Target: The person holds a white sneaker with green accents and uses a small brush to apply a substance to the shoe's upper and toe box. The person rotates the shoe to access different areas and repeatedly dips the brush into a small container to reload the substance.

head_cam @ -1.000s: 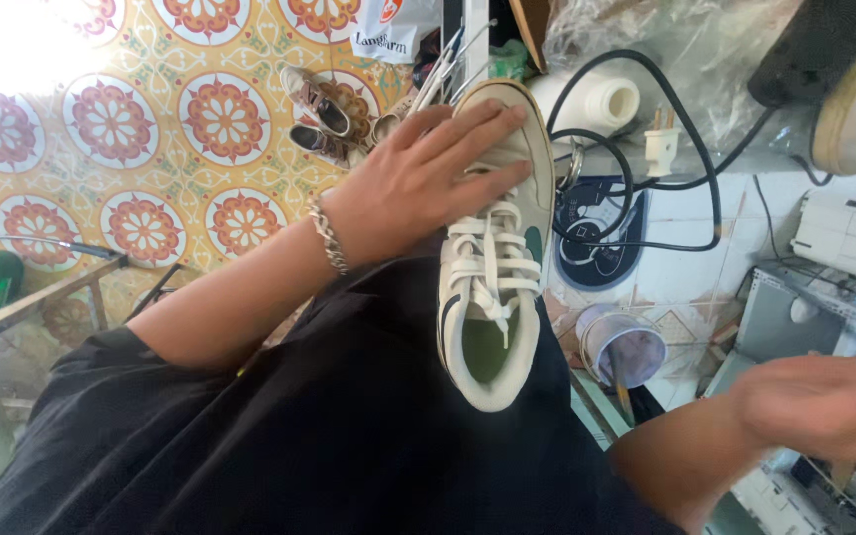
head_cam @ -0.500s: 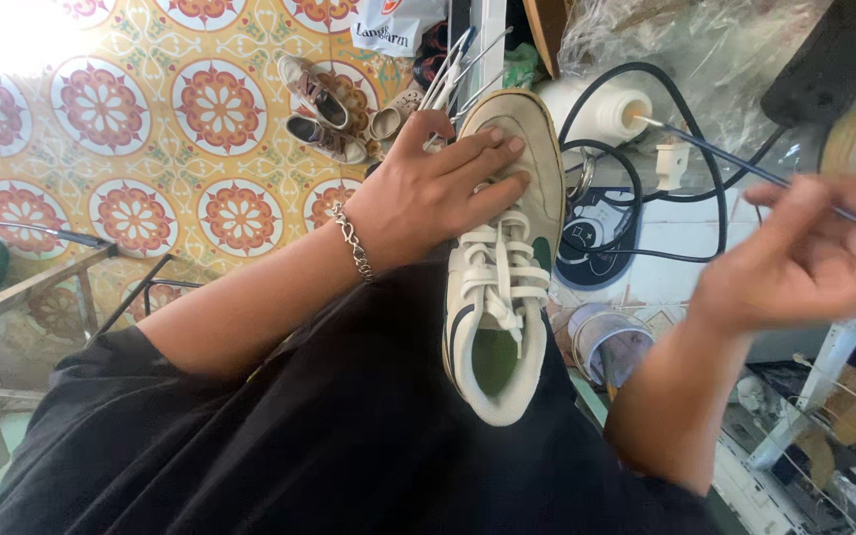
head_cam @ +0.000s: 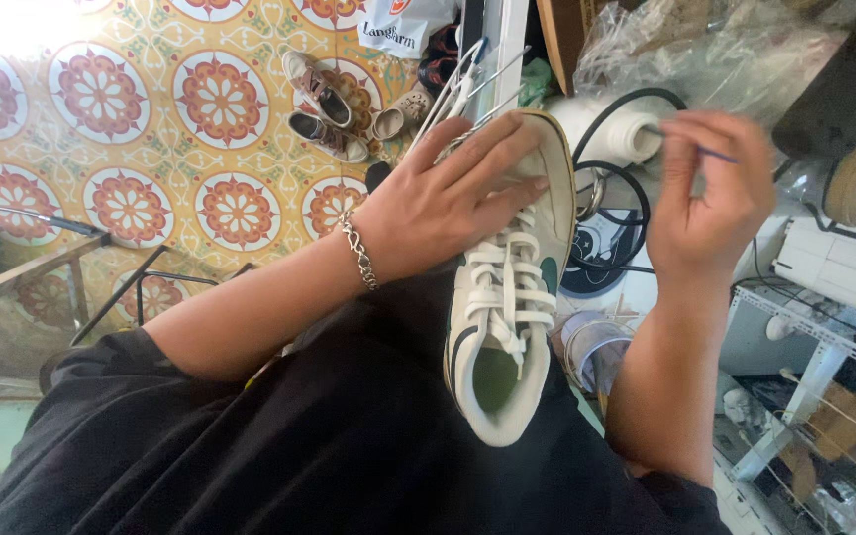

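Pressing our left hand [head_cam: 448,203] flat, fingers spread, on the toe of the white sneaker [head_cam: 507,297] lying on our lap. Our right hand [head_cam: 710,193] pinches a thin needle-like tool [head_cam: 715,152] just beside it, above the toe.

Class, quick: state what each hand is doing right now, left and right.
Left hand: open, fingers spread flat on the white lace-up sneaker with green trim.
Right hand: closed, pinching a thin dark needle-like tool.

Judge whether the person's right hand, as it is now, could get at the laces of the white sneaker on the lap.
Probably yes. The right hand is raised beside the white sneaker, pinching a thin tool. The left hand covers only the toe, so the laces lie open, with nothing between them and the right hand.
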